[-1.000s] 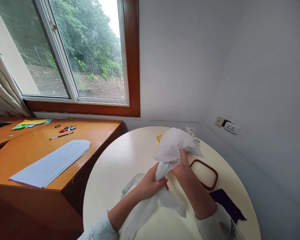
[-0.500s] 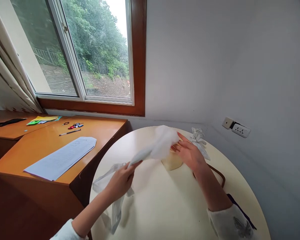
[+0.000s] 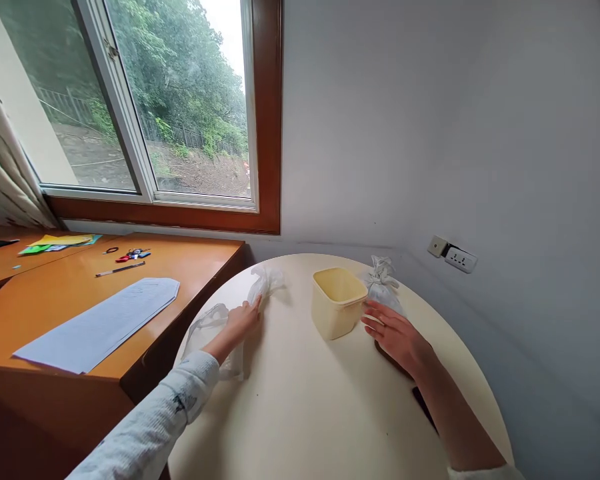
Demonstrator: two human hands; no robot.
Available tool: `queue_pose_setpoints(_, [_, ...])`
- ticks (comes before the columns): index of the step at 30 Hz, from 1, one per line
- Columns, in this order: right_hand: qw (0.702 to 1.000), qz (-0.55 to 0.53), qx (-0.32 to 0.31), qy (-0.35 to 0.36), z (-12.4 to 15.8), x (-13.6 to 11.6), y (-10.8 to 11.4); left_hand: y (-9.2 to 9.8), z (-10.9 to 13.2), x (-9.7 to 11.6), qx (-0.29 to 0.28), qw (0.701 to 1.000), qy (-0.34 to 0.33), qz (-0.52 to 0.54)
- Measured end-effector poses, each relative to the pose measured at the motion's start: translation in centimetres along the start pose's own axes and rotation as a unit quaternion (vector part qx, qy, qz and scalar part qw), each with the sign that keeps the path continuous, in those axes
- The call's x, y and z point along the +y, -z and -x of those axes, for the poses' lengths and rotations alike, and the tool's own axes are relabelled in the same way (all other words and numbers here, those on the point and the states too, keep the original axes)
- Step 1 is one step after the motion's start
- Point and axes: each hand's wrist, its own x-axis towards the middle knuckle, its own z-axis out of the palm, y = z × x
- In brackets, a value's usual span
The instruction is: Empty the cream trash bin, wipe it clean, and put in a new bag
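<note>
Clock read on the round counter (image 3: 300, 407), 12 toward the wall. Yellow tub (image 3: 333, 323) upright near 12, mouth up, rounded-square rim. Left hand (image 3: 243, 321) out at 10 to 11, palm down, fingertips at the near end of crumpled translucent plastic (image 3: 267, 280) lying at 11. Left grip: in contact by the look of it; can't tell pinching from plain touching. Flattened clear bag (image 3: 205, 327) at 10, partly hidden behind left wrist and forearm.

Right hand (image 3: 393, 333) at 1, just beside the tub's 4 o'clock side. Right grip: open, fingers apart and slightly bent, nothing held. Can't tell fingertip contact with the tub wall.

Bag with gathered top (image 3: 383, 287) at 1, just past the tub, lower part partly behind right fingers. Brown curved edge (image 3: 393, 362) at 2, mostly under right hand. Dark flat piece (image 3: 423, 408) at 3, cut off from view by right forearm.

Off to 10, separate wooden counter (image 3: 200, 253): white paper sheets (image 3: 105, 323), pen (image 3: 120, 269), small red-and-blue items (image 3: 134, 255), coloured sheets (image 3: 63, 242).
</note>
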Motion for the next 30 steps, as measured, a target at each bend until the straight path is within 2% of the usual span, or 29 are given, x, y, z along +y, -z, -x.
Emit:
queue_pose_setpoints(5, [0.998,0.012,0.055,-0.006,0.8,0.5,3.2,0.3,-1.4,1.3,0.034,0.999,0.006,-0.003])
queue_pose_setpoints(10, [0.992,0.063,0.105,-0.008,0.9,0.8,5.0,1.7,-1.1,3.2,0.077,0.995,-0.037,0.045])
queue_pose_setpoints(14, [0.974,0.168,0.149,0.021,-0.2,1.8,4.7,2.5,0.4,5.6,0.079,0.983,-0.1,0.131])
queue_pose_setpoints(18, [0.963,0.2,0.168,0.062,-3.1,3.5,3.1,2.0,2.6,9.1,0.057,0.958,-0.159,0.23])
queue_pose_setpoints(21, [0.967,0.189,0.153,0.08,-5.3,4.9,1.7,0.7,3.8,11.6,0.027,0.926,-0.164,0.339])
queue_pose_setpoints(24, [0.97,0.187,0.117,0.105,-6.3,6.2,0.6,-0.5,4.6,13.1,-0.02,0.865,-0.143,0.481])
queue_pose_setpoints(28, [0.967,0.199,0.11,0.114,-5.5,7.8,0.1,-1.0,5.1,13.4,-0.053,0.806,-0.143,0.572])
queue_pose_setpoints(30, [0.965,0.205,0.116,0.111,-4.8,8.6,0.1,-0.9,5.2,13.2,-0.044,0.8,-0.152,0.579])
